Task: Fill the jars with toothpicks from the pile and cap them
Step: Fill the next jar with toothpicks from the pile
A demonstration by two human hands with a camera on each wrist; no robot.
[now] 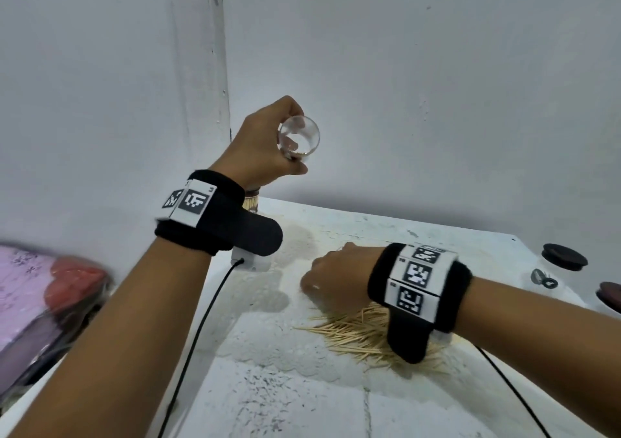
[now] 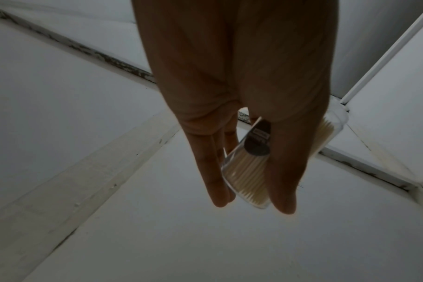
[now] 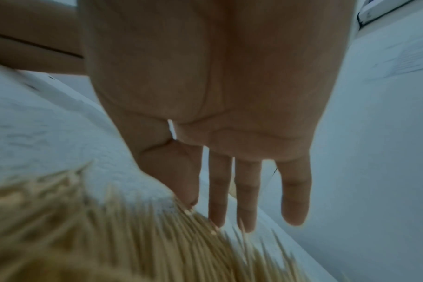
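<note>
White walls stand behind the table point(image 1: 420, 232), where the left hand point(image 1: 265, 141) grips a filled jar point(image 1: 298, 135), uncapped, while the right hand point(image 1: 336, 278), fingers loose, touches the toothpick pile point(image 1: 356, 336).

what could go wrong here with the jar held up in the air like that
The left hand holds the clear jar above the table by its fingers only; with no lid visible on it, a slip could spill its toothpicks. The right hand reaches flat into the toothpick pile, so it may scatter loose picks toward the table edge.
</note>
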